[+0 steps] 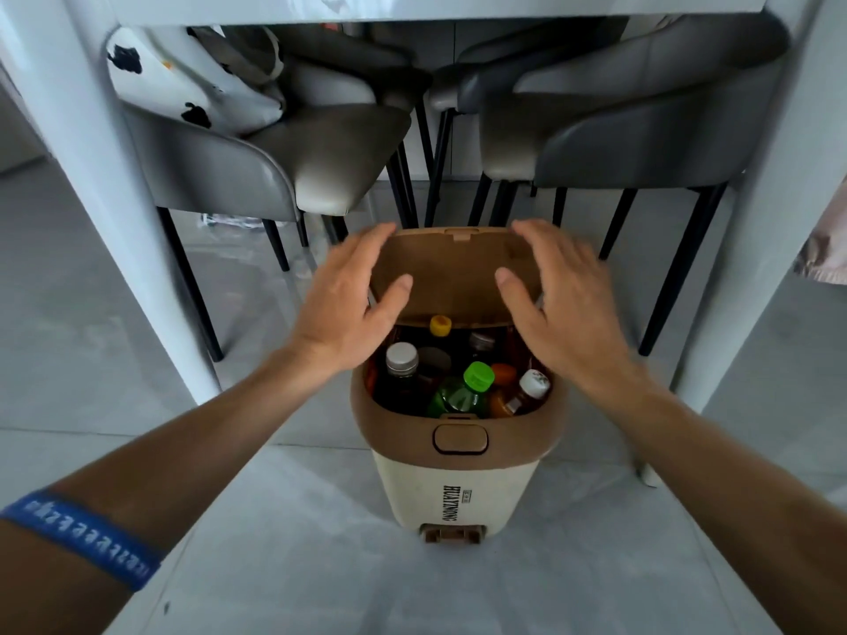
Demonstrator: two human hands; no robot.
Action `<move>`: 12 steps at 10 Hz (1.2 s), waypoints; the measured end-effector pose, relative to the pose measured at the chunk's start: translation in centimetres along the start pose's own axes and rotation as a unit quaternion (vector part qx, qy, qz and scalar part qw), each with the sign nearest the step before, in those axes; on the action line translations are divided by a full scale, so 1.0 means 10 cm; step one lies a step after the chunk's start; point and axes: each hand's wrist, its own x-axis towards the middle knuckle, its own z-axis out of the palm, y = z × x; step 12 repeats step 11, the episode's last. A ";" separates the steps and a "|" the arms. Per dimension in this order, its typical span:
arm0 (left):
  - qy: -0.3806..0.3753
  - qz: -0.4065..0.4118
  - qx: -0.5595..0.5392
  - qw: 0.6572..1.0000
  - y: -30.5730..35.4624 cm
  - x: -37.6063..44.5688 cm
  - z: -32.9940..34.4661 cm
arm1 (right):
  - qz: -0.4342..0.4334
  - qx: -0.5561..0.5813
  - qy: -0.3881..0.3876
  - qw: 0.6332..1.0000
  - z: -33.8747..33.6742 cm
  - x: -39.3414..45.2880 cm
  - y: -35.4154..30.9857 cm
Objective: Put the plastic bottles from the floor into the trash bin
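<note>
Left hand and right hand, spread, flank lid.

Pretty clearly somebody's home dining area: a white table runs across 12 o'clock with thick white legs coming down at 10 and 2, and grey upholstered chairs on thin black legs are tucked under it. One chair at 11 o'clock has a white bag with black blotches dumped on the seat, which feels very lived-in. Pale grey floor tiles all around, plus a small cream-and-brown pedal bin at 6 o'clock, the household kind, stuffed with drink bottles.
</note>
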 end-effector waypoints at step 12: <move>-0.153 0.161 0.083 0.971 -0.17 -1.04 0.11 | -0.127 -0.030 -0.053 0.990 0.32 -1.20 0.08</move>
